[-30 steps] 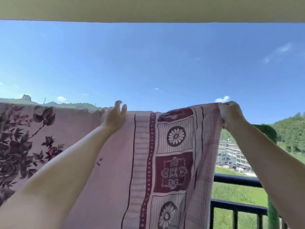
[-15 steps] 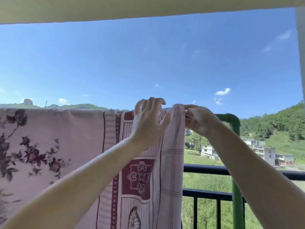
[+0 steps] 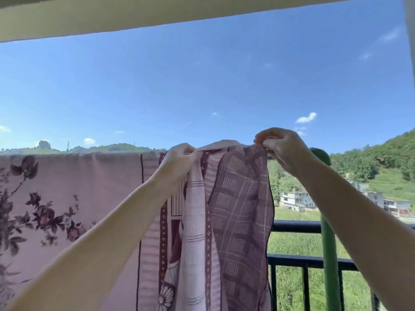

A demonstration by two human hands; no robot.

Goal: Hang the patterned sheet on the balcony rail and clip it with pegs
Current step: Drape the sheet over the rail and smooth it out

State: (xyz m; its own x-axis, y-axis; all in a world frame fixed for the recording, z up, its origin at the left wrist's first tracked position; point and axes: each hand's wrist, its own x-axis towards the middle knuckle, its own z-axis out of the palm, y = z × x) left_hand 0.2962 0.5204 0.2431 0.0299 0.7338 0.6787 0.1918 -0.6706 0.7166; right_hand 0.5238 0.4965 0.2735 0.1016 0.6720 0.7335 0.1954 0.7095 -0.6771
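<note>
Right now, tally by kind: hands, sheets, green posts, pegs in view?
Hands: 2 (left hand, right hand), both pinching the sheet's top edge
Patterned sheet: 1
Green post: 1
Pegs: 0 visible
Total: 4

A pale ceiling edge [image 3: 112, 19] spans the top. Beyond, bright blue sky [image 3: 202, 86] with small clouds, green hillsides [image 3: 381, 162], white buildings [image 3: 296, 198] and a grassy field [image 3: 292, 243] lie in sunlight.
</note>
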